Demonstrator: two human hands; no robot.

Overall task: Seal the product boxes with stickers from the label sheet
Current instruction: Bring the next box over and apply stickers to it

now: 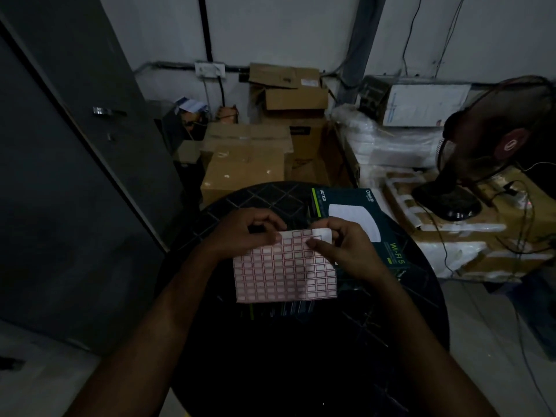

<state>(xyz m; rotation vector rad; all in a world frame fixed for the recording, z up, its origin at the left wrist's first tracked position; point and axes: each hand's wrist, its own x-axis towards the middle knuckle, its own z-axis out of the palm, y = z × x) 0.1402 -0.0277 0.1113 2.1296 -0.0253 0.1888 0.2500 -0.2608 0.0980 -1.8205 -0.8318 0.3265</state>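
1. Label sheet at frame centre; left hand pinches its upper-left edge, right hand pinches the upper-right corner.
2. Product box lies just upper right, behind the right hand, which is nearer.

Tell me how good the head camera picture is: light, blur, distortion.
Head view: very dim, the round table nearly black and its surface detail lost; the label sheet is the brightest thing and its red grid reads clearly; both hands, left and right, show without motion blur; wide-angle bending tilts the door and wall edges; the fan at the right edge looks soft.
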